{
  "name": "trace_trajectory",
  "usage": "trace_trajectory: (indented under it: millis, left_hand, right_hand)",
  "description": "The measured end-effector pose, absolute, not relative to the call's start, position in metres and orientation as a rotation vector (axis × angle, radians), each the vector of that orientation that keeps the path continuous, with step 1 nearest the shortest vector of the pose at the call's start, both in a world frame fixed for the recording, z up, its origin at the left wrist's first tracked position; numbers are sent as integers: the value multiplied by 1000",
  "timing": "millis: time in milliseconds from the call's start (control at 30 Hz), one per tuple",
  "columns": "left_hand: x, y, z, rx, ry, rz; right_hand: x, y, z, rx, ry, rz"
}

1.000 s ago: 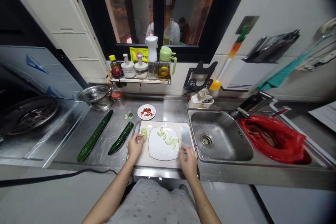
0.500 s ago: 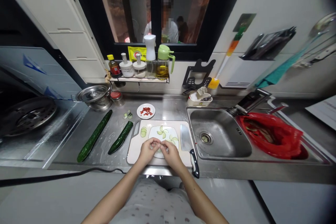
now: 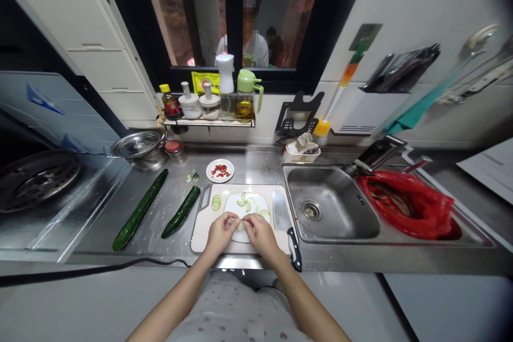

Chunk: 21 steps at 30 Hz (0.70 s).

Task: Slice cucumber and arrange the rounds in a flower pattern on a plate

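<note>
My left hand (image 3: 221,232) and my right hand (image 3: 259,232) meet over the lower part of a white plate (image 3: 229,204), fingers pinched close together. What lies between the fingertips is too small and hidden to make out; a pale green patch shows just below them. Thin cucumber slices (image 3: 245,202) form a fan on the plate, with more slices at its right side. The plate rests on a pale cutting board (image 3: 200,235). A short stack of cucumber slices (image 3: 216,202) sits at the board's upper left. Along its right side lies a kitchen knife (image 3: 281,212), black handle toward me.
Left of the board lie a cut cucumber (image 3: 181,212) and a long cucumber (image 3: 140,211). Behind it stand a small plate of chopped red pieces (image 3: 220,170) and cucumber scraps (image 3: 192,176). The sink (image 3: 332,224) is at right, beside a red plastic bag (image 3: 417,214).
The camera view has shifted slightly, so everything sits a little farther left. Both hands stay pinched together over the plate, with only small finger movement.
</note>
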<state>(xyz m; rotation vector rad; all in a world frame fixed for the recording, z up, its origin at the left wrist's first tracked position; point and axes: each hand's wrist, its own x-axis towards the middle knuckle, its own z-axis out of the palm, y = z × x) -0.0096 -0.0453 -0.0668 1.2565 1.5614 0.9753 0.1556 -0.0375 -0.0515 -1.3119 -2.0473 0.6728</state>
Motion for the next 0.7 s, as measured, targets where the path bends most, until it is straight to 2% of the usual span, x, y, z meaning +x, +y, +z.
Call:
trace_trajectory:
  millis: [133, 267, 467, 700]
  left_hand:
    - [-4, -43, -56, 979, 1410, 983]
    - [0, -35, -42, 732, 1322, 1024]
    - [-3, -29, -32, 698, 1294, 1091]
    - [-6, -23, -42, 782, 1208, 1113]
  right_hand:
    - [156, -37, -47, -1250, -2175, 422]
    - [157, -34, -46, -1184, -2227, 346]
    - [157, -29, -50, -1153, -2161, 413]
    - [157, -24, -48, -1218, -2109, 572]
